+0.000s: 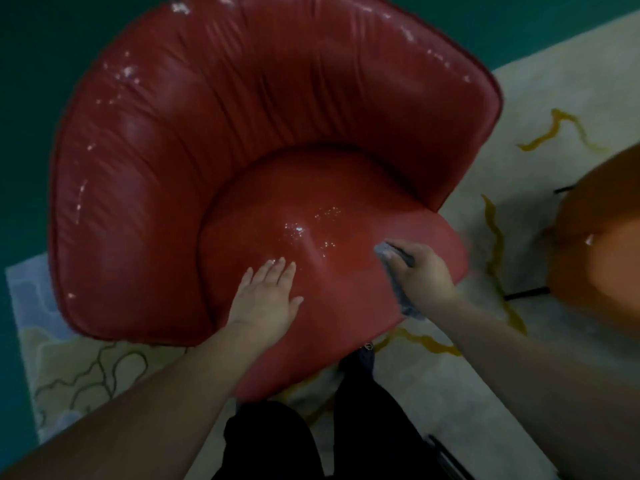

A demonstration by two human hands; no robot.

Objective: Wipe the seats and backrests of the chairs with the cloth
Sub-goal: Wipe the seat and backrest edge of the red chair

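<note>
The right hand (pixel 420 271) grips a grey cloth (pixel 398 271) bunched in its curled fingers against the right side of the red leather armchair's seat (pixel 322 258), while to its left the left hand (pixel 268 296) lies flat, fingers straight, on the same cushion below the ruched backrest (pixel 242 109), with an orange chair (pixel 602 244) off to the right on the pale rug (pixel 450 382).
</note>
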